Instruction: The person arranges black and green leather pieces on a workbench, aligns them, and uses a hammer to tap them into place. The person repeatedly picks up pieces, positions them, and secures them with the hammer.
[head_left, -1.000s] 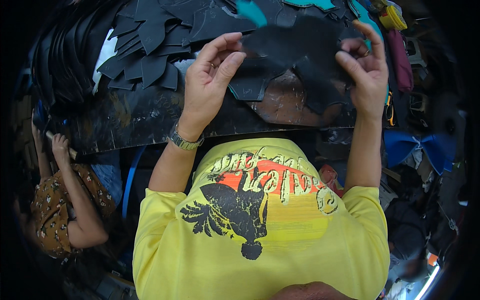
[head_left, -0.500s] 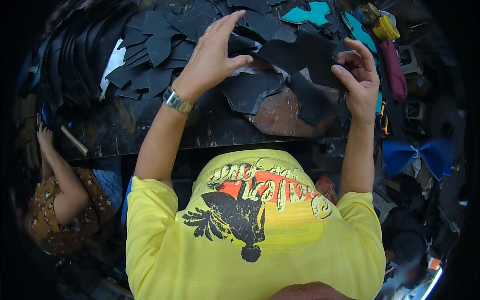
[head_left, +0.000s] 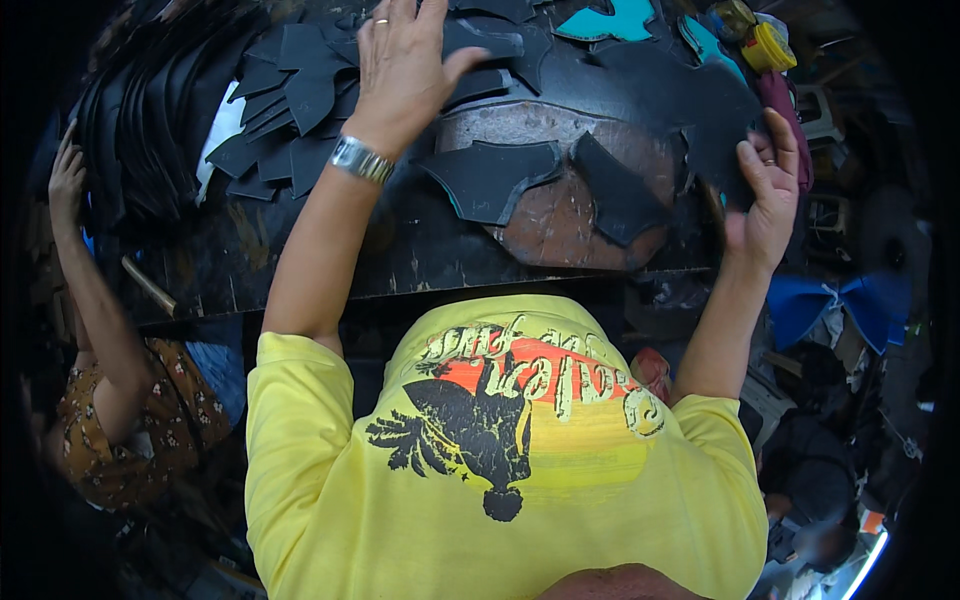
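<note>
My left hand [head_left: 400, 70], with a metal watch at the wrist, reaches far across the dark worktable [head_left: 380, 250] and lies with fingers spread on a heap of black cut pieces [head_left: 300, 110]; its thumb rests on one black strip [head_left: 490, 45]. At the table's right side my right hand [head_left: 765, 190] grips the edge of a large black cut sheet [head_left: 700, 110]. Between my hands lie two smaller black shaped pieces [head_left: 495, 180], [head_left: 620, 200] on a round brown slab [head_left: 550, 225].
Stacked black pieces [head_left: 130, 150] stand at the left, where another person's hand [head_left: 65, 170] touches them; that person wears a brown patterned top. Teal pieces [head_left: 620, 20] and a yellow container [head_left: 770, 45] sit at the far right. Blue fabric [head_left: 840, 305] lies below the table's right edge.
My left hand let go of the black sheet and reached farther away onto the heap. My right hand moved right and nearer with the sheet's edge.
</note>
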